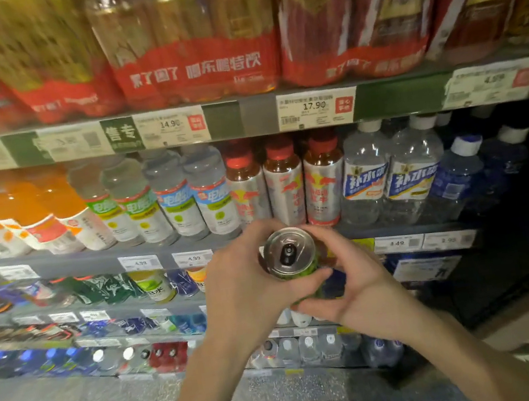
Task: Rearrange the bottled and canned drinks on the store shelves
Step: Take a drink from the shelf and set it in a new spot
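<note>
- Can (289,254): upright, long axis vertical, pull-tab lid facing the camera, held just in front of the red-capped bottles (284,180).
- Left hand (250,292) and right hand (356,283): together, both gripping the can from opposite sides, equally near.

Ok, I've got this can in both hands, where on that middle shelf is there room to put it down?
Both hands, left hand and right hand, grip the can. The middle shelf is packed cap to cap from the orange bottles to the red-capped bottles. The only apparent gap is the dark stretch right of the blue bottles, too dim to confirm.
</note>
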`<action>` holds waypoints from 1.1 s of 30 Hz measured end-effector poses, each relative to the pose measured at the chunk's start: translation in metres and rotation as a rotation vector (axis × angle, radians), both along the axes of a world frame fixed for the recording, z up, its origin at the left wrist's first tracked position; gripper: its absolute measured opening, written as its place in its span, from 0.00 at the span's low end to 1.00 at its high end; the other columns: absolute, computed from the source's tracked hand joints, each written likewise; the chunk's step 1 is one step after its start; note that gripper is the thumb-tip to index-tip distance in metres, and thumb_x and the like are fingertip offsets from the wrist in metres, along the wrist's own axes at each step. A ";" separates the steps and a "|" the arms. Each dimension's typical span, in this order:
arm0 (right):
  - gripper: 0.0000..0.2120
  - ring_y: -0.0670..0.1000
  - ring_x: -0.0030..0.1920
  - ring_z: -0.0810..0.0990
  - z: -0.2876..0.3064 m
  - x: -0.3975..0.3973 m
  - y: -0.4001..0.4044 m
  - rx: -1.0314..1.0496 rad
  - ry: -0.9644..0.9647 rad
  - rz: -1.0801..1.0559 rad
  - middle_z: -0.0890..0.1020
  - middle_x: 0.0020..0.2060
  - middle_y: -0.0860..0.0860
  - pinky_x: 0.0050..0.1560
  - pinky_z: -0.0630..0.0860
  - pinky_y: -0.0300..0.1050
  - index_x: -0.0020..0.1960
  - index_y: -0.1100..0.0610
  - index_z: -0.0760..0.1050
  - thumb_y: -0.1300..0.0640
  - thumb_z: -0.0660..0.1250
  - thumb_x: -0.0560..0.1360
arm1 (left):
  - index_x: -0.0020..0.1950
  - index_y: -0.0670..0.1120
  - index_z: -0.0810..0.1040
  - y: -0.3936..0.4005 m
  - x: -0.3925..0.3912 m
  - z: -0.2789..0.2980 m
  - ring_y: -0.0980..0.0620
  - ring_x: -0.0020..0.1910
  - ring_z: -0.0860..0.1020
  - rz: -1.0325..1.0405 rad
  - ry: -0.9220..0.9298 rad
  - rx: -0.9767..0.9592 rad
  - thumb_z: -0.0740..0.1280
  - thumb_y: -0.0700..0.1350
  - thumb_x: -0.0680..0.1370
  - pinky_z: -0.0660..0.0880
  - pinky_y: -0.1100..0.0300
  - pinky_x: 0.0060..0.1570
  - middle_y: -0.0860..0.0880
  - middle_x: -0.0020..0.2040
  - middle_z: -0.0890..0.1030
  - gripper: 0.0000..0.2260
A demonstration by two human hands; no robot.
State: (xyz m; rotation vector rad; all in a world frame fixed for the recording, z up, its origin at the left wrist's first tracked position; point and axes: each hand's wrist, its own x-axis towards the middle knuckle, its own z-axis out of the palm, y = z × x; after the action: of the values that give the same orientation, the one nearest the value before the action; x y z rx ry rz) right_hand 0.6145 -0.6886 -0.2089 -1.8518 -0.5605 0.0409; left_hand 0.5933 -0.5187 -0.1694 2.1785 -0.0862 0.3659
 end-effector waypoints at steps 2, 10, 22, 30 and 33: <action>0.38 0.39 0.59 0.80 0.006 -0.003 0.019 0.010 0.018 -0.034 0.81 0.57 0.35 0.58 0.76 0.39 0.65 0.36 0.71 0.62 0.81 0.64 | 0.52 0.60 0.76 0.016 -0.007 0.008 0.60 0.40 0.82 -0.009 0.008 -0.004 0.78 0.66 0.56 0.79 0.51 0.42 0.62 0.41 0.83 0.28; 0.35 0.39 0.56 0.82 0.031 -0.018 0.116 0.077 -0.030 -0.057 0.81 0.54 0.29 0.58 0.80 0.45 0.57 0.24 0.72 0.48 0.80 0.57 | 0.64 0.58 0.77 0.121 -0.037 0.028 0.59 0.39 0.78 -0.047 -0.045 -0.071 0.80 0.68 0.54 0.71 0.69 0.38 0.62 0.50 0.80 0.40; 0.29 0.51 0.54 0.85 0.066 -0.035 0.260 0.157 -0.041 -0.070 0.86 0.53 0.46 0.56 0.81 0.55 0.59 0.45 0.78 0.54 0.84 0.62 | 0.66 0.59 0.75 0.282 -0.063 0.022 0.62 0.62 0.78 -0.203 0.110 -0.195 0.76 0.59 0.67 0.76 0.62 0.61 0.62 0.61 0.81 0.28; 0.30 0.50 0.57 0.84 0.071 -0.018 0.338 0.114 -0.033 -0.024 0.85 0.54 0.43 0.58 0.80 0.59 0.60 0.43 0.77 0.48 0.83 0.61 | 0.68 0.53 0.73 0.334 -0.060 0.016 0.57 0.61 0.79 -0.066 0.063 -0.219 0.82 0.49 0.67 0.78 0.53 0.60 0.58 0.60 0.82 0.32; 0.30 0.46 0.57 0.82 0.067 -0.004 0.368 0.091 -0.010 0.005 0.84 0.52 0.39 0.58 0.80 0.55 0.55 0.35 0.75 0.47 0.84 0.58 | 0.67 0.54 0.74 0.351 -0.051 0.015 0.57 0.59 0.80 0.001 0.027 -0.220 0.82 0.51 0.66 0.78 0.53 0.59 0.58 0.57 0.83 0.32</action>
State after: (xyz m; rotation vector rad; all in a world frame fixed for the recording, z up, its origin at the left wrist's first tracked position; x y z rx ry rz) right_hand 0.6104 -0.3209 -0.1416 -1.7633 -0.5655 0.0093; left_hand 0.5419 -0.1674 -0.1547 1.9659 -0.0283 0.3299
